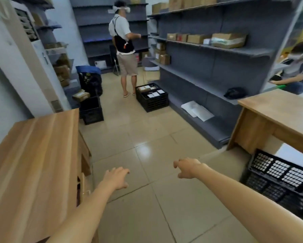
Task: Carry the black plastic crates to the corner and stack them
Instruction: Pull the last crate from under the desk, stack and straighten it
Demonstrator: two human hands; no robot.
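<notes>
- Left hand (116, 178) and right hand (186, 168) reached forward at lower centre, each grip released, holding nothing.
- A black crate (277, 179) sat under the tabletop (280, 109) at right.

Both arms out front, hands empty
Left hand (116, 178) reaches forward, palm down, fingers loosely spread; right hand (187, 168) sits a little farther out, wrist bent, fingers curled and pointing left, the two hands well apart, bare forearms

Three black crates are clear: one (152, 99) with packets by the shelving, one (93, 111) by the left wall, one (278, 179) under the right tabletop (278, 109). Two tabletops, two hands, two other people.
</notes>
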